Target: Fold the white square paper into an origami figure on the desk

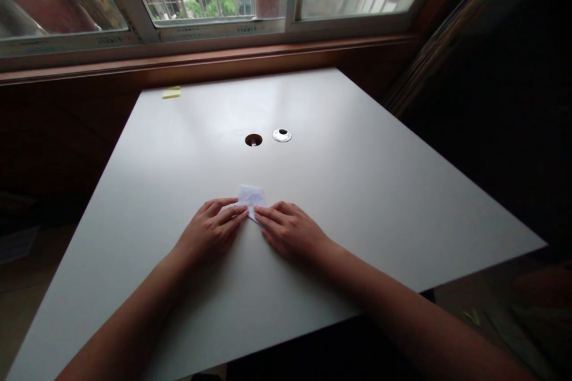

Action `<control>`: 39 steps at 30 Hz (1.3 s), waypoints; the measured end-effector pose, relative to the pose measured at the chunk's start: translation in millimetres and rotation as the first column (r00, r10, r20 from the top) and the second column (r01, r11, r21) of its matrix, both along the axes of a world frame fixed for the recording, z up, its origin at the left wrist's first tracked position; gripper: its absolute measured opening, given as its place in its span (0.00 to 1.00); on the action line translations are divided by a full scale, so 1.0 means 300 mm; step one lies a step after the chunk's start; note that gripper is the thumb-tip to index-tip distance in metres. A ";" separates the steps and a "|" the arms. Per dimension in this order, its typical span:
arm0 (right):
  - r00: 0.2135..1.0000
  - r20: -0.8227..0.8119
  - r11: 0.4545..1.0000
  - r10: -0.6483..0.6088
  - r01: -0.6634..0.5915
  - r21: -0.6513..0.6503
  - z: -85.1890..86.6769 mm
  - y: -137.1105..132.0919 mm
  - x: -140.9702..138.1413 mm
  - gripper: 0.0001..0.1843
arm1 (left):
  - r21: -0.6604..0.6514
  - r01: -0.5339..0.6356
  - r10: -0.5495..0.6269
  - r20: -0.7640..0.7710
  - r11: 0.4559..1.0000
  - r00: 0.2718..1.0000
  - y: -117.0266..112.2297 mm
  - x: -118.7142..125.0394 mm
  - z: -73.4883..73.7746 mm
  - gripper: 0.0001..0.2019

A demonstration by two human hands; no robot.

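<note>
A small piece of folded white paper [251, 194] lies on the white tabletop [357, 190], its near edge between my two hands. My left hand [217, 223] reaches in from the left, its fingertips on the paper's left and lower edge. From the right, my right hand [288, 227] presses its fingertips on the lower right part of the paper. The fingers of both hands are close together and curved. My thumbs are mostly hidden below the fingers, and so is part of the paper's near edge.
Beyond the paper are a round cable hole [254, 140] and a silver ring-shaped cover [282, 135]. A yellow sticky-note pad [171, 92] lies at the table's far left corner. A wooden sill [214, 59] and windows run behind the table.
</note>
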State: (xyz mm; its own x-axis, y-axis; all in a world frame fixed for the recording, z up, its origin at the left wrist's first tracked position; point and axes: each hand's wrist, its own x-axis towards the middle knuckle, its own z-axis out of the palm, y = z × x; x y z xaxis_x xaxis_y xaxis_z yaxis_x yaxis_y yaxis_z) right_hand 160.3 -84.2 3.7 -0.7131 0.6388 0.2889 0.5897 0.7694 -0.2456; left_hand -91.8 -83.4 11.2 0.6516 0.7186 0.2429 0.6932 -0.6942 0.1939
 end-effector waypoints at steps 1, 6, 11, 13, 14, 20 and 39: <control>1.000 -0.004 1.000 0.001 -0.001 0.002 0.000 0.000 -0.001 0.23 | -0.002 -0.018 0.018 -0.009 1.000 1.000 -0.004 0.004 0.006 0.20; 1.000 -0.019 1.000 0.003 -0.003 0.013 -0.001 -0.001 -0.001 0.24 | 0.033 -0.088 0.089 -0.039 0.996 0.995 -0.024 0.024 0.030 0.19; 1.000 -0.020 1.000 0.002 -0.002 0.003 -0.004 0.001 0.002 0.23 | 0.068 -0.173 0.177 -0.058 0.982 0.982 -0.037 0.046 0.035 0.15; 1.000 -0.016 1.000 0.005 -0.005 -0.003 -0.005 0.002 0.002 0.22 | 0.069 -0.200 0.204 -0.063 0.977 0.977 -0.040 0.053 0.039 0.14; 1.000 -0.016 1.000 0.005 -0.005 -0.005 -0.006 0.002 0.003 0.22 | 0.067 -0.214 0.218 -0.065 0.975 0.974 -0.041 0.054 0.040 0.13; 1.000 -0.027 1.000 0.013 -0.013 -0.008 -0.010 0.004 0.003 0.22 | 0.022 -0.219 0.220 -0.021 0.975 0.975 -0.043 0.042 0.039 0.14; 0.999 -0.034 0.999 0.026 -0.025 0.040 -0.012 0.006 0.003 0.22 | 0.141 0.064 -0.057 -0.049 0.988 0.997 -0.016 0.021 -0.033 0.22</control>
State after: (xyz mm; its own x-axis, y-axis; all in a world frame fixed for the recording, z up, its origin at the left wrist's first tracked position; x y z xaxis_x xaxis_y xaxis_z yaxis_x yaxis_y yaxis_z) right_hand 161.3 -82.5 0.2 -0.7181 0.6083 0.3381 0.5618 0.7934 -0.2343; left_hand -85.3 -88.1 1.3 0.7056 0.6375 0.3095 0.6547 -0.7536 0.0595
